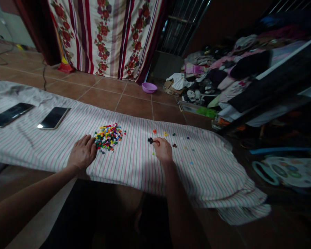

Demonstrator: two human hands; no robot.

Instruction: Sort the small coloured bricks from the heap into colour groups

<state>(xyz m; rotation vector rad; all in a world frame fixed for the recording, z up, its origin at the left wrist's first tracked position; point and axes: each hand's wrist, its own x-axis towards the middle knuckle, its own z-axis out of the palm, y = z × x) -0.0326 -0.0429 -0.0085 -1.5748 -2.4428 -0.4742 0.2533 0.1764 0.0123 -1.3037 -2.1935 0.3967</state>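
A pile of small mixed-colour plastic pieces [109,137], like beads or tiny blocks, lies on the striped cloth [134,162]. My left hand [83,151] rests palm down at the pile's left edge, its fingers lying flat. To the right, my right hand [162,148] is closed in a pinch at a small cluster of black pieces [150,140]. The exact piece between its fingertips is too small to make out. Around that hand sit little one-colour groups: orange pieces [154,131], yellow pieces [165,134], dark green pieces [174,134] and brown pieces [174,145].
Two phones, a dark one [11,114] and a light-edged one [54,118], lie at the cloth's left. Beyond, on the tiled floor, are a purple basin [149,88] and a heap of clothes [217,72]. A floral curtain [103,38] hangs behind.
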